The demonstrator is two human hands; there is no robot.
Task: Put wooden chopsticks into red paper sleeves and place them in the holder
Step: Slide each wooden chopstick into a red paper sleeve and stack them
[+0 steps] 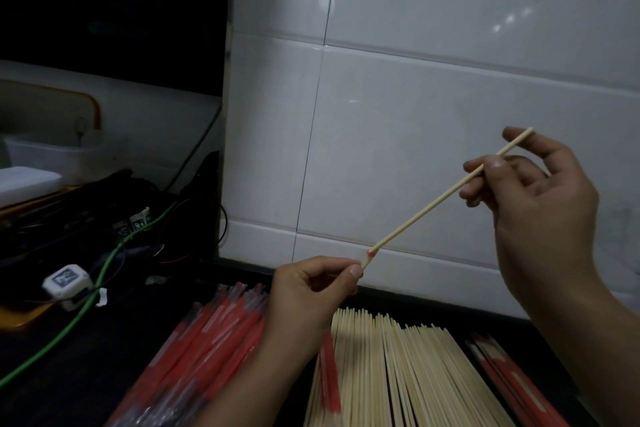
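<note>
Right hand (540, 198) pinching chopstick (446, 194), left hand (308, 291) pinching red sleeve (329, 374) mouth; misaligned push risks crumpling paper.

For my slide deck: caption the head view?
Right hand feeds a wooden chopstick into the red sleeve held by left hand.

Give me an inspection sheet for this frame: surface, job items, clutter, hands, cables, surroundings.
Surface: dark counter, dimly lit.
Job's things: bare chopsticks pile lies centre; red sleeves bundle to its left; more red sleeves at right. No holder seen.
Clutter: white tagged box, clear tub.
Hands: right hand holds a chopstick near its top; left hand pinches a sleeve mouth at its lower tip, and the sleeve hangs below.
Cables: green cable crosses the counter; black wires tangled behind.
Surroundings: white tiled wall.
</note>
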